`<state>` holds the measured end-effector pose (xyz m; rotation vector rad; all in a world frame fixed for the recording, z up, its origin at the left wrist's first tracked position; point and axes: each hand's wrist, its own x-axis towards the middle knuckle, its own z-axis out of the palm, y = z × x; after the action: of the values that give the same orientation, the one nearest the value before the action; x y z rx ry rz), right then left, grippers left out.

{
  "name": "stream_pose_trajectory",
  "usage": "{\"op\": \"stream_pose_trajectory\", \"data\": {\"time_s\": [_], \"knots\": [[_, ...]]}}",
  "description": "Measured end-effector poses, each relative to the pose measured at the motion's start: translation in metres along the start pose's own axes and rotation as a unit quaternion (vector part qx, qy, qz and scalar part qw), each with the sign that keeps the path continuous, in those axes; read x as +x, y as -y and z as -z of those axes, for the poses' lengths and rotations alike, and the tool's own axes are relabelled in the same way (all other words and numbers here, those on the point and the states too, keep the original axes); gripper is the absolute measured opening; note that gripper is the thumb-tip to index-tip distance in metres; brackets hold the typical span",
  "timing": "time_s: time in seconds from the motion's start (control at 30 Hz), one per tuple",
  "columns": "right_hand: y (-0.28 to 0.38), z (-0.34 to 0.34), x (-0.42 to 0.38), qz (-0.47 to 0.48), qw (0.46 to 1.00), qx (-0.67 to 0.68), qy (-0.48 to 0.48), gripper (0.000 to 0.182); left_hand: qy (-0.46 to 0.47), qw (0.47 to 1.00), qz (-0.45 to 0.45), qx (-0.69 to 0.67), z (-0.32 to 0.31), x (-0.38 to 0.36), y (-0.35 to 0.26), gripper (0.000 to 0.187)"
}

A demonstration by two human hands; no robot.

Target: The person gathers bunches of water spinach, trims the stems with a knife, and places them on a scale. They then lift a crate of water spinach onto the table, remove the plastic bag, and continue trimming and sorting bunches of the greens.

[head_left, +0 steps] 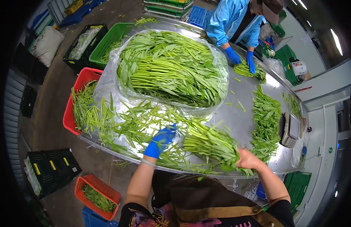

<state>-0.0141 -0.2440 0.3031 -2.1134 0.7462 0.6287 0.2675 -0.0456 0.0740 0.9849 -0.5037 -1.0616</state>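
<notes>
My right hand, bare, is wrapped round the leafy end of a bunch of water spinach at the table's near edge. The bunch's pale stems point left, toward my left hand. That hand wears a blue glove, and its fingers are drawn together among loose stems by the cut ends; what they pinch is hidden. Loose water spinach lies scattered to the left and beneath my left wrist. Beyond my hands, a large heap of water spinach sits in a clear plastic bag.
A red crate of stems touches the table's left end. Right on the metal table are a row of water spinach and a scale. Across it, a co-worker in blue gloves handles a bunch. An orange basket stands below.
</notes>
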Motion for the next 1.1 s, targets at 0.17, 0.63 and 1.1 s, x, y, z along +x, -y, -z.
{"op": "stream_pose_trajectory", "data": {"time_s": [0.17,0.63,1.1], "knots": [[-0.005,-0.01,-0.003,0.021,0.998,0.011,-0.063,0.054,0.037,0.995,0.096,0.017,-0.047,-0.004,-0.043,0.031],[-0.013,-0.017,-0.016,0.002,0.999,0.036,-0.015,0.049,0.146,0.75,-0.301,0.571,-0.126,0.003,-0.106,0.038],[-0.014,-0.017,-0.015,-0.046,0.998,0.019,-0.04,0.042,-0.078,0.935,-0.182,0.294,-0.07,0.007,-0.074,0.024]]}}
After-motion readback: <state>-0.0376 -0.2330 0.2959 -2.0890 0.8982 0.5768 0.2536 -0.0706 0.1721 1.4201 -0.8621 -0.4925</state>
